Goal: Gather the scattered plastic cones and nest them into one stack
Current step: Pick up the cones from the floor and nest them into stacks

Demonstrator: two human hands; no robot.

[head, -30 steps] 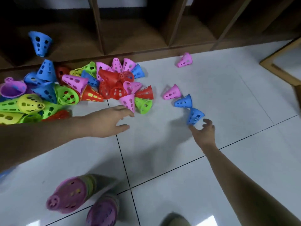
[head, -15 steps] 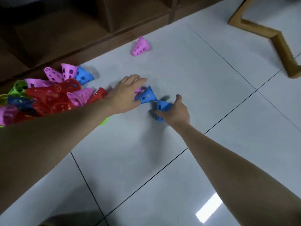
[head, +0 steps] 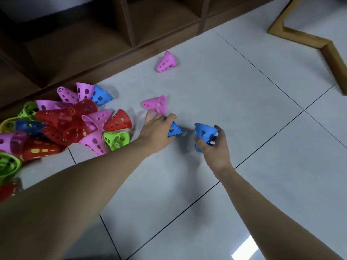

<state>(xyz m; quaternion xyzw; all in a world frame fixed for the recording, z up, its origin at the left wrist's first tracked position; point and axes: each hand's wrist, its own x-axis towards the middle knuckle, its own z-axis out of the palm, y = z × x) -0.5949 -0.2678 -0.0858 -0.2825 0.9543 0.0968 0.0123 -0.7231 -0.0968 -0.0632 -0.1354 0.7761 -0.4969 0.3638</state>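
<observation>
My right hand (head: 216, 149) grips a blue perforated cone (head: 204, 133), lifted with its wide mouth tilted up and left. My left hand (head: 157, 130) curls over a second blue cone (head: 174, 130) lying on the floor tiles. Just beyond the left fingers a pink cone (head: 156, 105) lies on its side. Another pink cone (head: 166, 62) sits alone farther back near the shelf. At the left, a pile of several cones (head: 63, 121) in red, pink, green and blue covers the floor.
A low wooden shelf unit (head: 112, 34) runs along the back of the tiled floor (head: 244, 109). A wooden furniture leg (head: 319, 47) angles across the upper right corner.
My right hand has closed on its blue cone and raised it off the floor. My left hand has curled onto the other blue cone, uncovering the pink cone behind it.
</observation>
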